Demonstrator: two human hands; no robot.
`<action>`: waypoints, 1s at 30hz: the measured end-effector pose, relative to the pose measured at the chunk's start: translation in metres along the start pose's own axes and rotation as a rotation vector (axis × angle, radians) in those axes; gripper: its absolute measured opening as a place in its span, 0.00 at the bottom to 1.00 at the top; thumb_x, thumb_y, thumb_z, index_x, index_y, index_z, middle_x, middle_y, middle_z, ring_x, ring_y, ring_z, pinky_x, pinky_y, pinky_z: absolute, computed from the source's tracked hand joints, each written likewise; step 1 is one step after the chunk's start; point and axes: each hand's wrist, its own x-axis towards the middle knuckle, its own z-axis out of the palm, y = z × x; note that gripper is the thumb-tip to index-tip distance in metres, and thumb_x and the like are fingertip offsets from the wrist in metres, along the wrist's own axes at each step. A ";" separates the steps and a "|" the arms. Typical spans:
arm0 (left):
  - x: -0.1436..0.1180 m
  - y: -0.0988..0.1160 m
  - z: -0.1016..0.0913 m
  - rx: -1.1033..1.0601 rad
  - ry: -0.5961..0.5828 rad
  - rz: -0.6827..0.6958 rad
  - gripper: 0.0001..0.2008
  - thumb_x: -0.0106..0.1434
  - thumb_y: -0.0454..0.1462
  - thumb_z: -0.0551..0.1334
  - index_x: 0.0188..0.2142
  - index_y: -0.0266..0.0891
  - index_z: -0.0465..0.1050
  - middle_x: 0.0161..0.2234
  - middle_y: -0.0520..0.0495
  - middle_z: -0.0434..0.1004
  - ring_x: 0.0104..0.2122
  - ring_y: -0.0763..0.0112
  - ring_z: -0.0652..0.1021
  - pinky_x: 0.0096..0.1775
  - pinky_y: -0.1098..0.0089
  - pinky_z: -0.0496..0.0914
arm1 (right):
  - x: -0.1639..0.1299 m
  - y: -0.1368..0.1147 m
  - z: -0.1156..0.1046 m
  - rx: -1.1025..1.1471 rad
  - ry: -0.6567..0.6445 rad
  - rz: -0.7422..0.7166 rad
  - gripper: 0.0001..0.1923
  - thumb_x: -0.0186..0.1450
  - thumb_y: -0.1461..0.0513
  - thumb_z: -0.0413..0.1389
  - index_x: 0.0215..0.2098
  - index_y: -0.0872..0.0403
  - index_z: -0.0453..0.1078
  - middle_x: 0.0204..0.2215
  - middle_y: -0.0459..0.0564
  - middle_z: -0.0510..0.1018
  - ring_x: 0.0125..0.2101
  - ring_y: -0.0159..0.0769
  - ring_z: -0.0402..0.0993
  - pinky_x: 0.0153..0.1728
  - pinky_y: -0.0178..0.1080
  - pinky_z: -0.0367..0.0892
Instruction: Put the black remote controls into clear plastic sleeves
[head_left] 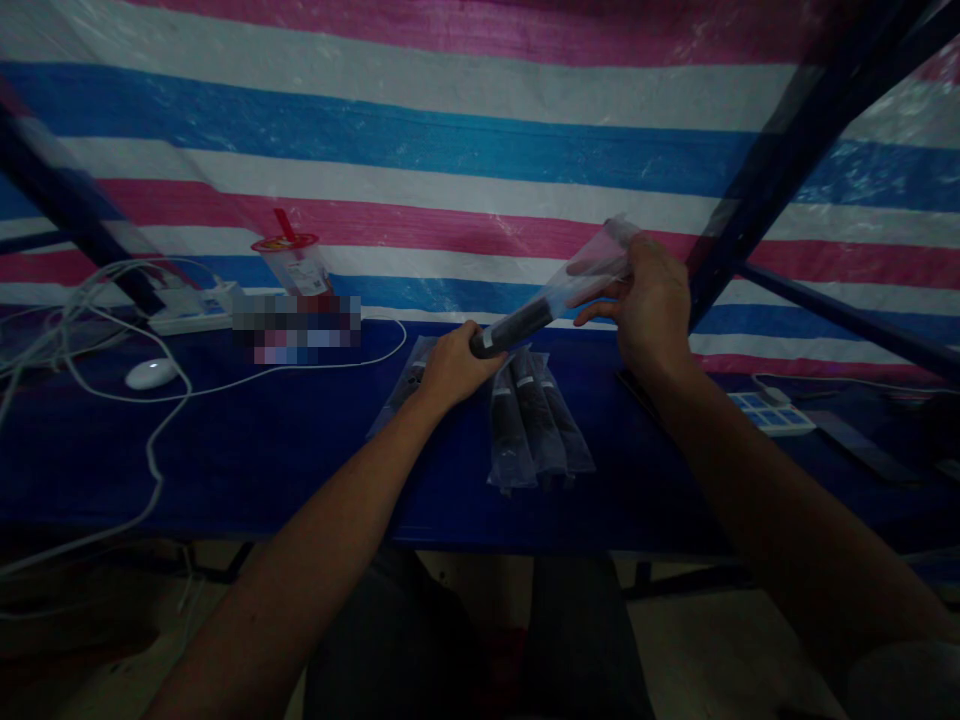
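On a blue table point(247, 450) backed by a striped tarp point(450, 150), bagged dark tubes point(534, 425) lie in a row just below the hands, with a white mouse point(152, 373), loose white cables point(112, 300), a power strip point(191, 310) and a lidded drink cup point(294, 262) well to their left. Above the row, the left hand point(450, 365) is wrapped around the lower end of a dark cylindrical tube point(514, 328), which tilts up to the right into a clear plastic sleeve point(592, 265) pinched by the right hand point(649, 300), both forearms extended over the table edge.
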 end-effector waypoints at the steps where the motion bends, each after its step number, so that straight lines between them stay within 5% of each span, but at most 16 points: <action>1: 0.000 0.000 -0.001 0.008 -0.003 0.002 0.15 0.58 0.49 0.67 0.36 0.42 0.69 0.33 0.46 0.78 0.33 0.65 0.75 0.33 0.66 0.63 | 0.002 0.002 -0.005 0.031 0.013 0.005 0.16 0.70 0.48 0.50 0.46 0.49 0.69 0.32 0.49 0.80 0.31 0.40 0.79 0.29 0.40 0.73; 6: -0.001 0.003 -0.006 0.081 -0.019 -0.007 0.14 0.61 0.49 0.64 0.34 0.42 0.69 0.33 0.44 0.79 0.32 0.63 0.76 0.34 0.65 0.64 | -0.007 0.028 -0.023 0.152 0.061 0.092 0.18 0.65 0.44 0.57 0.38 0.50 0.69 0.32 0.49 0.80 0.27 0.37 0.76 0.20 0.35 0.64; 9: -0.003 0.007 -0.007 0.137 -0.042 0.027 0.14 0.61 0.49 0.64 0.37 0.42 0.70 0.35 0.43 0.80 0.34 0.61 0.77 0.35 0.64 0.65 | -0.026 0.049 -0.020 0.137 -0.054 0.227 0.17 0.58 0.50 0.67 0.37 0.50 0.71 0.32 0.46 0.78 0.31 0.35 0.76 0.25 0.34 0.68; 13: -0.003 0.009 -0.006 0.204 -0.085 0.077 0.17 0.60 0.47 0.67 0.44 0.42 0.69 0.39 0.42 0.80 0.37 0.57 0.79 0.37 0.62 0.67 | -0.043 0.066 -0.009 0.213 -0.148 0.298 0.13 0.62 0.52 0.62 0.39 0.51 0.73 0.37 0.48 0.79 0.37 0.38 0.77 0.33 0.40 0.74; 17: 0.000 0.000 -0.010 0.202 -0.084 0.066 0.24 0.58 0.49 0.68 0.48 0.41 0.67 0.39 0.41 0.80 0.38 0.55 0.79 0.36 0.62 0.67 | -0.034 0.067 -0.020 0.303 -0.009 0.327 0.11 0.67 0.54 0.55 0.40 0.52 0.72 0.38 0.52 0.81 0.38 0.42 0.80 0.38 0.47 0.77; 23: 0.008 -0.015 -0.021 0.081 0.147 -0.148 0.23 0.60 0.57 0.64 0.43 0.42 0.67 0.36 0.44 0.78 0.36 0.60 0.78 0.36 0.65 0.67 | -0.013 0.070 -0.050 0.331 0.171 0.404 0.11 0.71 0.57 0.46 0.40 0.51 0.69 0.38 0.53 0.83 0.39 0.42 0.82 0.43 0.49 0.77; 26: 0.007 -0.009 -0.022 0.022 0.182 -0.087 0.23 0.62 0.56 0.63 0.43 0.41 0.68 0.35 0.45 0.77 0.35 0.62 0.77 0.37 0.65 0.67 | -0.021 0.074 -0.043 0.321 0.107 0.449 0.11 0.71 0.56 0.47 0.40 0.52 0.69 0.38 0.54 0.83 0.37 0.43 0.82 0.43 0.50 0.78; 30: 0.001 0.008 -0.021 0.053 0.056 0.079 0.24 0.60 0.57 0.65 0.43 0.40 0.70 0.38 0.44 0.78 0.38 0.60 0.77 0.40 0.63 0.67 | -0.042 0.076 -0.022 0.337 -0.061 0.512 0.14 0.70 0.51 0.52 0.42 0.52 0.70 0.39 0.56 0.82 0.38 0.44 0.83 0.43 0.51 0.78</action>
